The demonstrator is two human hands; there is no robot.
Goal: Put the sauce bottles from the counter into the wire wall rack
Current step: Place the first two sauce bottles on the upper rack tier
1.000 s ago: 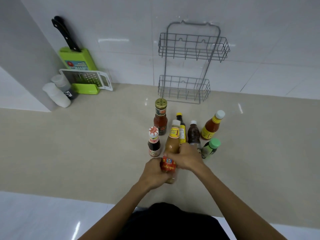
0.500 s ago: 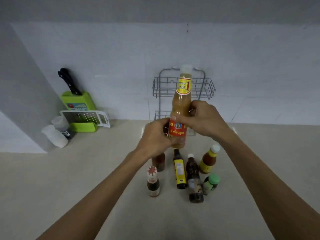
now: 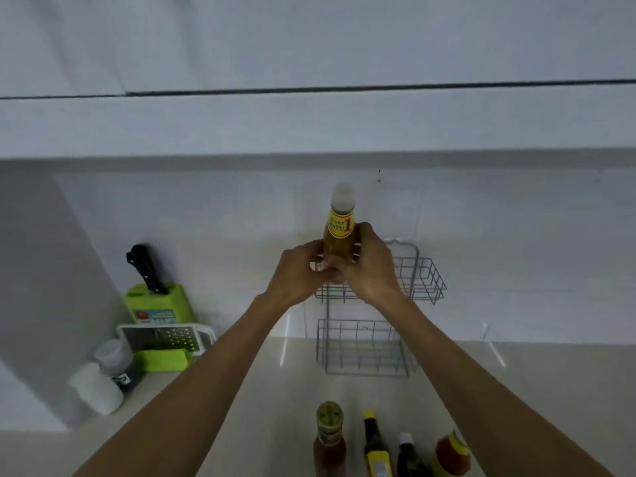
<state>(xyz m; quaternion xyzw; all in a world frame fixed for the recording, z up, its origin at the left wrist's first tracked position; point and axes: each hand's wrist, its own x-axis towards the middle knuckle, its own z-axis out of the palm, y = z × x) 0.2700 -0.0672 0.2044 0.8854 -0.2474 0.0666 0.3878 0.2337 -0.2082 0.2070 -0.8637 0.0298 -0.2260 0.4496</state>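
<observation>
Both hands hold a tall orange-brown sauce bottle (image 3: 339, 228) with a white cap and a yellow neck label, upright, at the left end of the upper basket of the grey wire wall rack (image 3: 421, 277). My left hand (image 3: 297, 270) grips its lower body from the left and my right hand (image 3: 366, 266) from the right. The bottle's base is hidden behind my fingers. The rack's lower basket (image 3: 361, 349) holds nothing. Several more sauce bottles stand on the counter at the bottom edge: a gold-capped red one (image 3: 329, 438), a yellow-labelled dark one (image 3: 375, 445), a dark one (image 3: 407, 454) and an orange one (image 3: 451, 452).
A green knife block (image 3: 158, 304) with black-handled knives stands at the back left, with a white grater (image 3: 165, 339) leaning on it. Two white-capped containers (image 3: 99, 383) sit by the left wall. The beige counter (image 3: 241, 407) runs up to a white tiled wall.
Both hands have lifted the tall bottle off the counter and carried it up and away to the rack's upper basket. The view has tilted up, so the other bottles sit at the bottom edge.
</observation>
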